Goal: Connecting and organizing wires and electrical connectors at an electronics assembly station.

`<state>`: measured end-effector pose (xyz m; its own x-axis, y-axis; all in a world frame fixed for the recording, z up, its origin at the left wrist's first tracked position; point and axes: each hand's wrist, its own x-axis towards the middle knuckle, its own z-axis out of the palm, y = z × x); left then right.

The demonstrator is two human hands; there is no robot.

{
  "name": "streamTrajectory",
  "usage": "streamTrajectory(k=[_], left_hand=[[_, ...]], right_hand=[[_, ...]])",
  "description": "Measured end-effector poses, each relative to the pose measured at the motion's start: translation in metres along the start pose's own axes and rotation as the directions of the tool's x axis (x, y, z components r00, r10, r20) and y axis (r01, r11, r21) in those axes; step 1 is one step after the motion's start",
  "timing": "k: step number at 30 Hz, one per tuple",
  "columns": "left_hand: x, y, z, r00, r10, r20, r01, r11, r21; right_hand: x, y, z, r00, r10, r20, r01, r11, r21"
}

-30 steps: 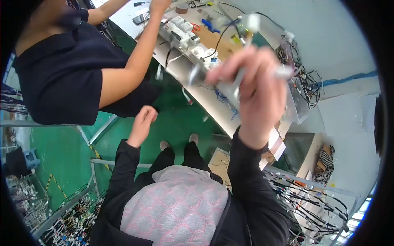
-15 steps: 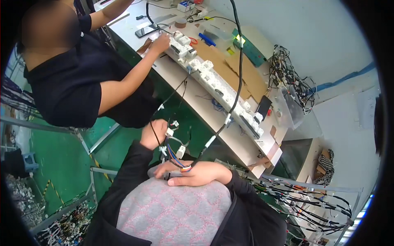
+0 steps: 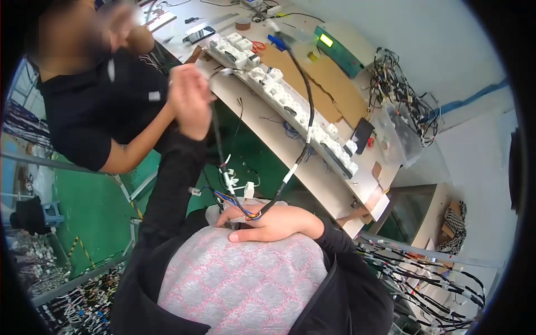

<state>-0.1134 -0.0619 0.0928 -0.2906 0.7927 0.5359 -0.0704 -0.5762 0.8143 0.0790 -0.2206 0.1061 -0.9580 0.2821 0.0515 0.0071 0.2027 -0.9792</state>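
Observation:
My right hand (image 3: 273, 222) lies closed on a wire harness (image 3: 258, 214) in front of my chest. Coloured wires fan out beside its fingers, ending in white connectors (image 3: 249, 190). From there a thick black cable with white tape bands (image 3: 301, 149) rises toward the far side of the bench. My left hand (image 3: 191, 100) is raised near the bench's left edge, smeared by motion. A dark strand (image 3: 218, 134) hangs beside it down to the harness; whether my fingers grip it cannot be told. Beyond stands a long strip of white connector holders (image 3: 290, 106).
A co-worker in a dark shirt (image 3: 84, 117) stands at the left, a blurred hand (image 3: 120, 25) raised. On the bench (image 3: 251, 120) lie cardboard (image 3: 312, 84), a phone (image 3: 200, 34), a green device (image 3: 340, 53) and tangled wires (image 3: 396, 84). Harnesses hang on a rack (image 3: 430, 279) at lower right.
My left hand has left the harness connectors and moved up and away toward the strip. The co-worker's hand has drawn back from the strip. My right hand stays on the harness.

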Motion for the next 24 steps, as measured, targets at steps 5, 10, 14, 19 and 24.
streamTrajectory(k=[5, 10, 14, 19, 24], left_hand=[[-0.019, 0.0, -0.021, 0.994, -0.11, 0.027, 0.083, 0.867, 0.491], [-0.078, -0.109, -0.03, 0.344, -0.919, 0.191, 0.748, 0.391, 0.537], [-0.131, -0.083, -0.028, 0.287, -0.868, 0.406, 0.957, 0.277, -0.084], [-0.123, 0.004, -0.02, 0.544, -0.792, 0.278, 0.838, 0.527, -0.139], [-0.093, -0.01, 0.02, 0.675, -0.7, 0.231, 0.711, 0.701, 0.046]], right_hand=[[-0.017, 0.01, -0.011, 0.995, 0.06, 0.086, -0.06, 0.998, 0.001], [-0.021, 0.009, -0.025, 0.937, 0.153, 0.314, -0.145, 0.988, -0.047], [-0.04, 0.03, -0.042, 0.928, 0.129, 0.35, -0.145, 0.989, 0.021], [-0.06, 0.062, -0.046, 0.947, 0.134, 0.293, -0.178, 0.975, 0.129], [-0.07, 0.086, -0.048, 0.963, 0.12, 0.242, -0.17, 0.965, 0.198]])
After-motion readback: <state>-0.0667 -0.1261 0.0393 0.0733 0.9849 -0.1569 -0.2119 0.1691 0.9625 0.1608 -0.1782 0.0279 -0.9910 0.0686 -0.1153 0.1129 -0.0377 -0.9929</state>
